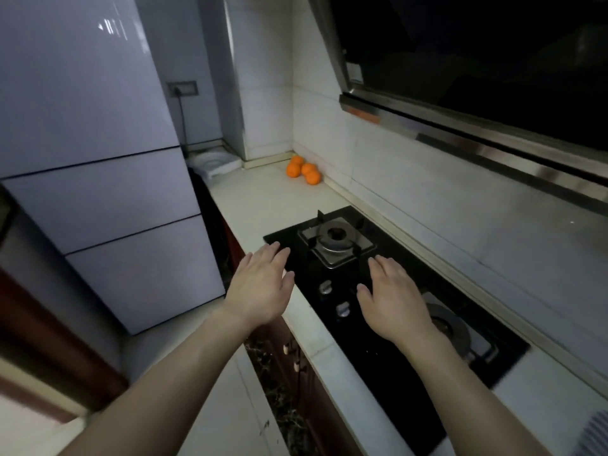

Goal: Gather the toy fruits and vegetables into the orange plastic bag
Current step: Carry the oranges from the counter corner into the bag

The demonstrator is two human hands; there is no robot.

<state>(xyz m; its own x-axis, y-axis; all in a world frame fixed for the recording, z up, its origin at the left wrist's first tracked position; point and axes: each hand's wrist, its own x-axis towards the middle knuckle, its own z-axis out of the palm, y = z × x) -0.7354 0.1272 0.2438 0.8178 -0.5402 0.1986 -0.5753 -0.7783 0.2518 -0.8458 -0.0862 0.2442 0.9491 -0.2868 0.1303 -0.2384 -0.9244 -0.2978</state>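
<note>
Left hand (pixel 260 291) and right hand (pixel 393 301) hover flat over the hob (pixel 388 340), fingers spread, holding nothing — likely a ready posture. Four orange toy fruits (pixel 302 170) sit clustered at the desk's (pixel 263 199) far corner, against the wall. The orange bag is not in view.

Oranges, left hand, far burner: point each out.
oranges (pixel 303 170), head view, middle of the cluster.
left hand (pixel 260 287), head view, back of the hand.
far burner (pixel 336 234), head view, central ring.
</note>
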